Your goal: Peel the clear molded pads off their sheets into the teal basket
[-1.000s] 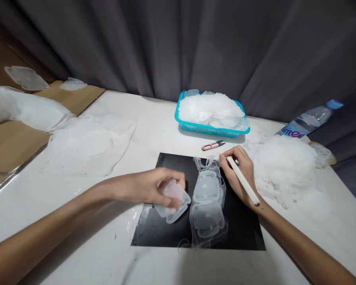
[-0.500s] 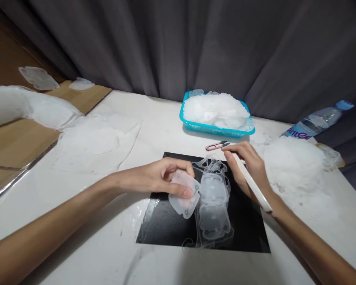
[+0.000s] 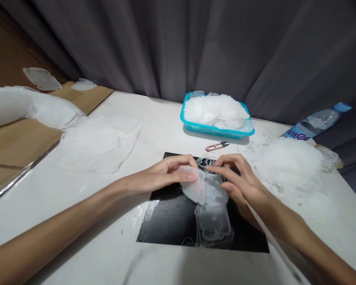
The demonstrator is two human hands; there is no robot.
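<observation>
In the head view my left hand (image 3: pixel 172 171) pinches a translucent plastic piece (image 3: pixel 191 192) with rounded edges between thumb and fingers, above the black mat (image 3: pixel 169 221). My right hand (image 3: pixel 245 180) is close on its right, index finger stretched toward the thin clear offcut strips (image 3: pixel 206 161) at the piece's upper edge. A slim white pen-shaped tool (image 3: pixel 264 226), blurred by motion, runs back from the right palm along the forearm. Beneath both hands, more translucent pieces (image 3: pixel 215 221) lie in a column on the mat, partly covered.
Pink-handled thread snips (image 3: pixel 216 146) lie behind the mat. A turquoise basket (image 3: pixel 207 130) heaped with white pieces stands at the back. On the right are a pile of clear offcuts (image 3: pixel 293 162) and a tilted water bottle (image 3: pixel 317 120). Cardboard (image 3: pixel 32 138) and a plastic bag (image 3: pixel 97 138) lie left.
My right hand has moved left and nearer the left hand, its tool swinging lower. The held piece has shifted up and right and tilted, now overlapping the column of pieces.
</observation>
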